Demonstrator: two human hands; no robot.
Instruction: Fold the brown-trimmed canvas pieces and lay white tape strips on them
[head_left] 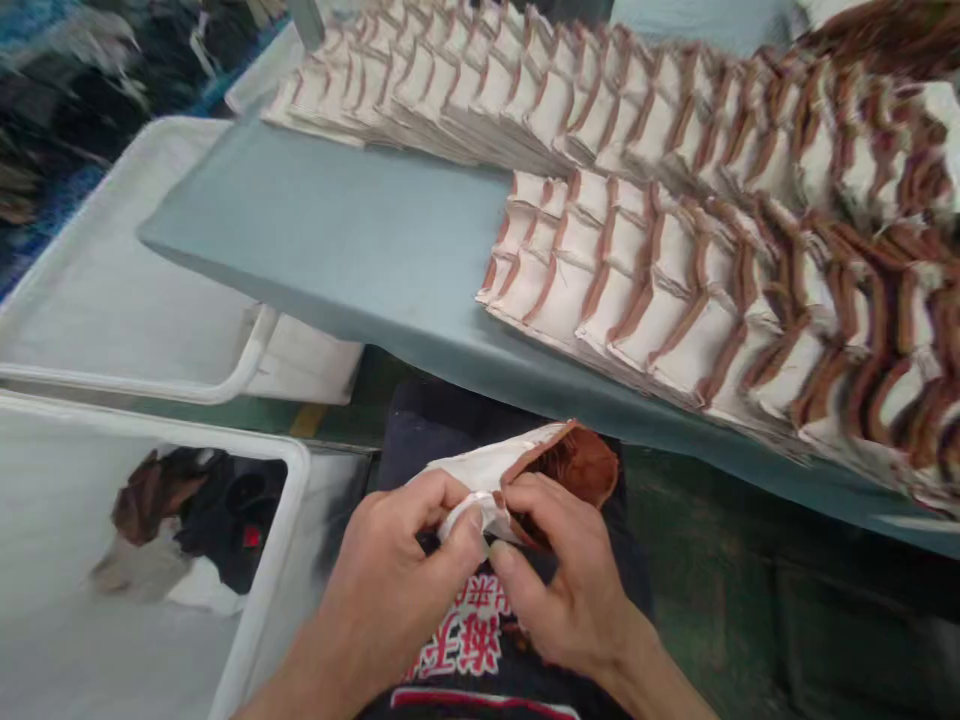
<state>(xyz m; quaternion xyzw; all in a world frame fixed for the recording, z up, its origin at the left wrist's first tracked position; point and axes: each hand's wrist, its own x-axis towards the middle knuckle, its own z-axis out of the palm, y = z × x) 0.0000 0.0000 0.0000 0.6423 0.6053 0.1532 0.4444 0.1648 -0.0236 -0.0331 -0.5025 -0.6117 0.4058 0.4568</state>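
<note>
A white fabric piece with a brown fuzzy lining (589,468) lies over my lap, its open end spread toward the upper right. My left hand (401,565) pinches its near white edge between thumb and fingers, where the cloth is bunched. Close beside it, my right hand (566,570) grips the brown-trimmed edge, fingers curled at the opening and thumb below. The two hands almost meet at the fold. Part of the piece is hidden behind my fingers. Beneath them is a dark apron (465,640) with red and white lettering.
Ahead, a grey-blue table (352,230) holds two long rows of stacked white-and-brown pieces (622,270). To the left stands a white bin (300,480) with dark, brown and white scraps (232,510) inside. Another white bin (247,360) is behind it, near a dark cloth heap (82,90).
</note>
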